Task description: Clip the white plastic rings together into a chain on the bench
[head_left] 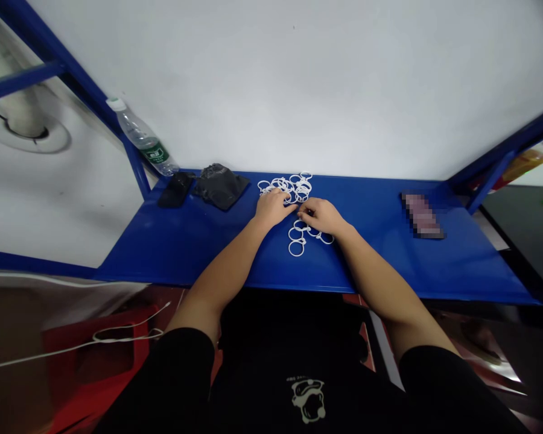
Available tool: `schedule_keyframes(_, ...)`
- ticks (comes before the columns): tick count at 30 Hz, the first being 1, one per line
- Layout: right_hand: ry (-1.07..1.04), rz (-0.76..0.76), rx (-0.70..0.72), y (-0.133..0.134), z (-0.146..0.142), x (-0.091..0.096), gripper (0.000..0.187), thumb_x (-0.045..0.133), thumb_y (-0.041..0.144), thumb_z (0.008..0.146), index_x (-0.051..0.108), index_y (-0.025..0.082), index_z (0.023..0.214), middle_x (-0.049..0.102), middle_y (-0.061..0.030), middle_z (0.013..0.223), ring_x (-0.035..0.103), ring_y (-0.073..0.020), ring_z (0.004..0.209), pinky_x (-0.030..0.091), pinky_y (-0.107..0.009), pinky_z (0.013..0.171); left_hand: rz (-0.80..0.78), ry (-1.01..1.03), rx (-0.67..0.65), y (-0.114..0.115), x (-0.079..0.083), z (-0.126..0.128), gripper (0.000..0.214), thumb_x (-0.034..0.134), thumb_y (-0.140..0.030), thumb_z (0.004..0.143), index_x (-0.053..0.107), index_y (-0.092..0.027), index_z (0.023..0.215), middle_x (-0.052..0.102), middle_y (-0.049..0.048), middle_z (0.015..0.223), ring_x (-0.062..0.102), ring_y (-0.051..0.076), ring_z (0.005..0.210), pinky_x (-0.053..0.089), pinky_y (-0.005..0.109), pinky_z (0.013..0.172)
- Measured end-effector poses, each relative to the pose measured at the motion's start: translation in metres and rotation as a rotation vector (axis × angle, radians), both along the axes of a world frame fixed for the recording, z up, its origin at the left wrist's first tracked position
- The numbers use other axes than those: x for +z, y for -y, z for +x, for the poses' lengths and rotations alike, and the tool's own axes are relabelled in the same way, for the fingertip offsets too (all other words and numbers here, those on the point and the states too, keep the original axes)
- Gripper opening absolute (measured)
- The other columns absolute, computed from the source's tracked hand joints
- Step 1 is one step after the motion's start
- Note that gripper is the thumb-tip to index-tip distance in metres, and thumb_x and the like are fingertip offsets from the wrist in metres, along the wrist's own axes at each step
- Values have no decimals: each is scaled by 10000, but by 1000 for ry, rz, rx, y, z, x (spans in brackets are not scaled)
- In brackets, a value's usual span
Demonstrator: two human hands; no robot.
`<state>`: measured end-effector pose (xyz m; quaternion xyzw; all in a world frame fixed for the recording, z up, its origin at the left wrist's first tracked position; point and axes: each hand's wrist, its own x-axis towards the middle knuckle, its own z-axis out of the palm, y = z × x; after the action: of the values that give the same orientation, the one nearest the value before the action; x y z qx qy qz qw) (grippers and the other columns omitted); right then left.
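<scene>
Left hand: the left hand [272, 208] lies palm down over the near side of a far heap of thin white rings [302, 191] with small knobs; thumb stretched toward the right hand. Fingertips partly hidden; whether they grip a ring cannot be told.
Right hand: the right hand [323, 215] has fingers curled, thumb close to index, just above a near group of the same white rings [303, 242]. Contents of the pinch, if any, cannot be told.
Ring positions: heap at the back of the glossy blue desk [185, 241], close to the white wall [344, 90]; near group toward the front edge, partly under the right hand. Linked or merely touching: not determinable.
Snagging risk: rings overlap in the heap; pulling one could drag others along.
Dropping risk: slender rims offer little purchase; a loose pinch could release one.
Desk-edge risk: a wrist sweeping back could push near rings off the front.
</scene>
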<state>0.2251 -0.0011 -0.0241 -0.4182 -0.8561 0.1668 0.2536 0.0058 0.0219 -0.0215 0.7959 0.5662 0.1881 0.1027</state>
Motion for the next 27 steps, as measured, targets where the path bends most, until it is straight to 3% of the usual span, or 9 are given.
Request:
schedule_keyframes(6,-71,70,-158,1,1,1,166,648,327,1010,762,224,945,792,-73,916,687,-231,813,483,-362,757,112,163,-27,-1,-2,1,188,829,-377,1015,848,-232,1132,786,97,1240,735,275,1151,584,403,1028)
schedule_keyframes(12,-383,140,-358,-3,4,-3,366,573,510,1106,791,225,1176,834,-74,987,739,-244,853,574,-396,803,257,335,-230,4,-4,5,188,850,-326,996,833,-239,1161,776,76,1248,759,220,1065,644,361,933)
schedule_keyframes(17,-432,115,-302,-3,4,-5,407,584,560,1106,796,222,1182,816,-58,927,726,-228,792,594,-389,778,244,327,-321,8,-4,6,279,857,-249,975,814,-232,1250,774,94,1314,768,215,1069,660,370,958)
schedule_keyframes(21,-372,166,-241,0,2,-4,365,617,533,1099,806,222,1128,831,-79,980,745,-232,811,600,-382,785,228,353,-316,6,-7,7,356,852,-253,984,774,-222,1330,778,103,1377,767,170,906,665,375,953)
schedule_keyframes(23,-335,200,-215,1,2,-4,347,611,510,1106,812,230,1140,847,-92,1039,770,-246,877,613,-394,835,256,373,-301,5,-9,7,265,805,-252,1027,782,-217,1289,785,109,1395,764,152,857,663,382,968)
schedule_keyframes(27,-290,197,-187,0,2,-5,330,582,474,1121,822,255,1181,868,-97,1123,799,-274,1007,632,-422,916,320,400,-303,3,-11,9,75,752,-244,1071,809,-207,1102,810,113,1365,807,178,959,662,388,988)
